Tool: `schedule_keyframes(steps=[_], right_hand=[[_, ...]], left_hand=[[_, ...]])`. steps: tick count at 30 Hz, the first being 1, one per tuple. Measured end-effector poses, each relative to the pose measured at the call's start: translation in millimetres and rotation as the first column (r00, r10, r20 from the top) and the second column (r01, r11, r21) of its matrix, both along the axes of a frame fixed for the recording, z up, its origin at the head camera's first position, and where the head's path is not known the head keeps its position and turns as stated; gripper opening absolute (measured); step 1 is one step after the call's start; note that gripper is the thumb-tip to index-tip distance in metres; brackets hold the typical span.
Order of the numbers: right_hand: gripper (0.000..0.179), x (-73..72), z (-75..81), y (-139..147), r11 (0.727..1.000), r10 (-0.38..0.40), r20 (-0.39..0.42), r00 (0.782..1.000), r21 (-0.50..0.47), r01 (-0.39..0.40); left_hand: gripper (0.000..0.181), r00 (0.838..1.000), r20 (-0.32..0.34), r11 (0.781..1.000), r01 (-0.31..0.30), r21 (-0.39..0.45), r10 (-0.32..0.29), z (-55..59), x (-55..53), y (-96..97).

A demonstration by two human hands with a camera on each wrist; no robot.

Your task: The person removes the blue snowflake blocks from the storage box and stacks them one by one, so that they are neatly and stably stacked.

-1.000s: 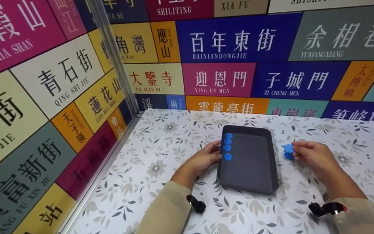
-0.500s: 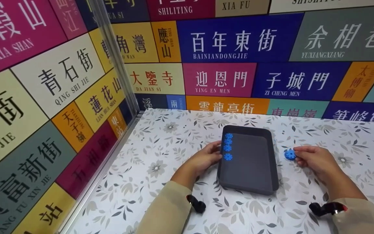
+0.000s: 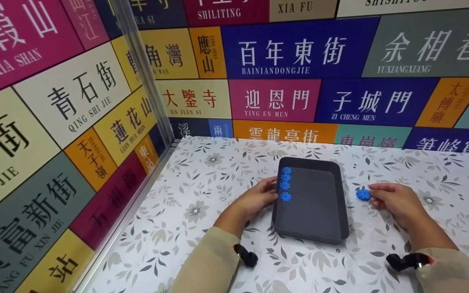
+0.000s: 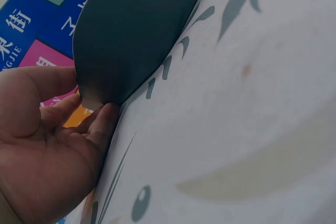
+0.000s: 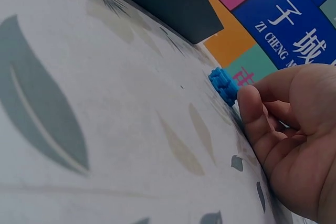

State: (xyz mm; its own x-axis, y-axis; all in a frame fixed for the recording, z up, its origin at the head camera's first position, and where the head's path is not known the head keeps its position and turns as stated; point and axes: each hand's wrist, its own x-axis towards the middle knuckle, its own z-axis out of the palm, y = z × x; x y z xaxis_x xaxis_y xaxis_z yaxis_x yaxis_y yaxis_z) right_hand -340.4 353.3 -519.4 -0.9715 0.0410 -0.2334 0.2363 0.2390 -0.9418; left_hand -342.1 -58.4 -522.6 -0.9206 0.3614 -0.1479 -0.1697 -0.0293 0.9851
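Note:
A dark grey rectangular tray (image 3: pixel 316 211) stands on the table. Inside, along its left wall, several blue snowflake discs (image 3: pixel 285 196) lie in a column. My left hand (image 3: pixel 257 198) holds the tray by its left side; in the left wrist view the thumb and fingers (image 4: pixel 107 121) press against the outer wall. To the right of the tray, my right hand (image 3: pixel 395 199) pinches a small stack of blue snowflake discs (image 3: pixel 362 195) between thumb and fingers, low over the tabletop. Up close in the right wrist view, the discs (image 5: pixel 224 86) sit stacked at the fingertips, partly hidden by them.
A white tablecloth (image 3: pixel 198 236) with grey leaves and flowers covers the table. Behind and to the left rise walls of coloured street-name panels (image 3: pixel 275 99), with a metal corner strip (image 3: pixel 149 73) between them. A black wrist camera (image 3: pixel 246 255) sits at each cuff.
My right hand has brought the blue discs together into one stack and tipped them flatter, slightly lower. The left hand and the tray stay in place.

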Motion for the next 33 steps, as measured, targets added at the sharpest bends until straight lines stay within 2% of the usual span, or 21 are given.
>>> schedule_keyframes(steps=[8, 11, 13, 17, 20, 23, 28, 33], right_hand=[[0.021, 3.4, 11.2, -9.9, 0.999, -0.03, -0.031, 0.999, -0.029, 0.029], [0.01, 4.5, 17.7, -17.4, 0.999, -0.013, -0.054, 0.998, -0.033, 0.011], [0.008, 5.7, 21.9, -23.1, 0.999, 0.004, -0.08, 0.997, -0.046, -0.007], [0.011, 9.4, 30.6, -35.0, 0.99, 0.021, -0.127, 0.992, -0.139, -0.039], [0.009, 12.4, 37.2, -45.0, 0.97, 0.031, -0.14, 0.99, -0.234, -0.063], [0.009, 13.8, 43.6, -56.0, 0.961, 0.058, -0.148, 0.987, -0.26, -0.095], [0.007, 15.3, 51.9, -77.7, 0.963, 0.103, -0.164, 0.981, -0.23, -0.139], [0.008, 17.1, 53.7, -95.1, 0.962, 0.137, -0.169, 0.976, -0.213, -0.172]], left_hand=[[0.066, 1.0, -0.003, 1.0, 0.008, -0.002, -0.008, -0.6, -0.2, -0.2], [0.065, 1.0, -0.005, 1.0, 0.007, 0.001, -0.007, -1.0, -0.3, -0.3], [0.065, 1.0, -0.005, 1.0, 0.01, -0.005, -0.01, -1.0, -0.5, -0.6], [0.065, 1.0, 0.005, 1.0, 0.006, -0.022, -0.006, 0.1, -0.5, -1.3], [0.065, 1.0, 0.012, 0.999, -0.001, -0.037, 0.001, 1.8, 0.4, -1.3], [0.065, 1.0, 0.016, 0.999, 0.002, -0.044, -0.001, 3.9, 1.0, -0.8], [0.066, 1.0, 0.011, 0.999, 0.007, -0.038, -0.006, 4.5, 0.6, -0.7], [0.065, 1.0, 0.011, 1.0, -0.004, -0.006, 0.004, 1.4, 0.8, -1.2]])
